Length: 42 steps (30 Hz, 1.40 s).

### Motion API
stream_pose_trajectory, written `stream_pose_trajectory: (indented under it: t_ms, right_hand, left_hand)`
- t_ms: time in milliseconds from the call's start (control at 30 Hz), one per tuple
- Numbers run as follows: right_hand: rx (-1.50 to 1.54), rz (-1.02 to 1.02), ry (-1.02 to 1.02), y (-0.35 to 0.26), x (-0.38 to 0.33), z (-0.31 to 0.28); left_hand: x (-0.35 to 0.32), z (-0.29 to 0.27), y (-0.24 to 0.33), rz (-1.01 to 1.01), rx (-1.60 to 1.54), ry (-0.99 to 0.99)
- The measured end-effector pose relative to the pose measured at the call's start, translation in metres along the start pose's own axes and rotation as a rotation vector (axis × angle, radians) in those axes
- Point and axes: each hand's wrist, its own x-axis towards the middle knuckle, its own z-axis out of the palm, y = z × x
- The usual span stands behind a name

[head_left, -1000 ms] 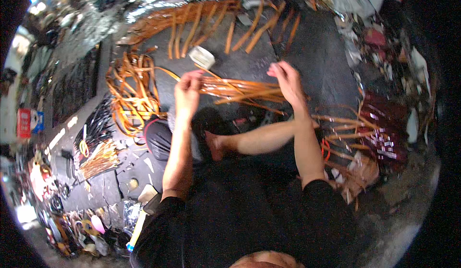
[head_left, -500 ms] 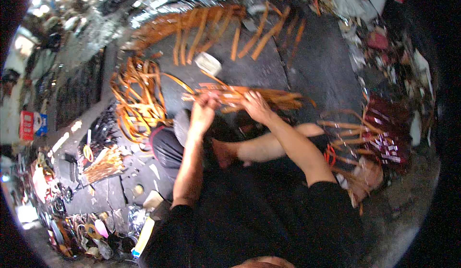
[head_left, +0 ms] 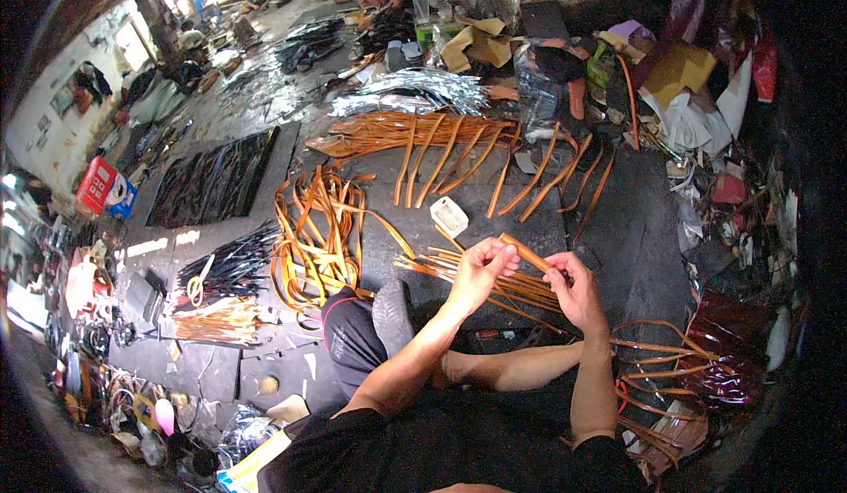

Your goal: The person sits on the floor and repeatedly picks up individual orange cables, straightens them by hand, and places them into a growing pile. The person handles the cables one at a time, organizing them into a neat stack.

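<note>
Head view. Tan strap (head_left: 526, 252) pinched at both ends: left hand (head_left: 481, 270) closed on its upper-left end, right hand (head_left: 573, 288) closed on its lower-right end, strap spanning the gap between the two and slanting down toward 4 o'clock. Held just above a flat bundle (head_left: 476, 277) of like straps lying on the dark mat (head_left: 618, 228).

Left forearm rising from 6 o'clock toward 1 o'clock, wrist bent, fingers curled over the strap end. Right forearm nearly vertical, coming up from 6 o'clock, thumb and fingertips folded in toward the left hand. Hands near each other, not touching. Bare knee (head_left: 393, 312) just at 8 o'clock of the left hand.

White rectangular tray (head_left: 449, 216) at 11 o'clock of the left hand, near. Loose orange coil (head_left: 313, 241) at 9 o'clock. Fan of long straps (head_left: 423, 140) at 12 o'clock, farther off. Red box (head_left: 99, 184) with a blue box (head_left: 119, 198) touching it, far at 9 o'clock by the wall. Yellow-brown carton (head_left: 679, 67) at 1 o'clock, well apart. Dark red glossy bag (head_left: 732, 352) at 4 o'clock of the right hand.
</note>
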Motion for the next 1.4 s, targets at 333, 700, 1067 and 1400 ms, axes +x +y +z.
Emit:
stream_pose_trajectory:
  t_ms: [333,700,1067,1400]
  right_hand:
    - [-0.307,-0.175,0.295,-0.055,0.007,0.032]
    - [0.051,-0.286,0.358,-0.074,0.021,0.058]
    - [-0.118,-0.381,0.348,-0.086,0.019,0.084]
    - [-0.291,-0.369,0.227,-0.065,0.006,0.088]
  left_hand:
    - [-0.014,0.033,0.055,0.149,0.180,0.002]
    - [-0.003,0.029,0.040,0.373,-0.225,-0.070]
    - [-0.022,0.024,0.081,0.322,-0.593,0.172]
    - [-0.027,-0.034,0.104,0.497,-0.558,0.324]
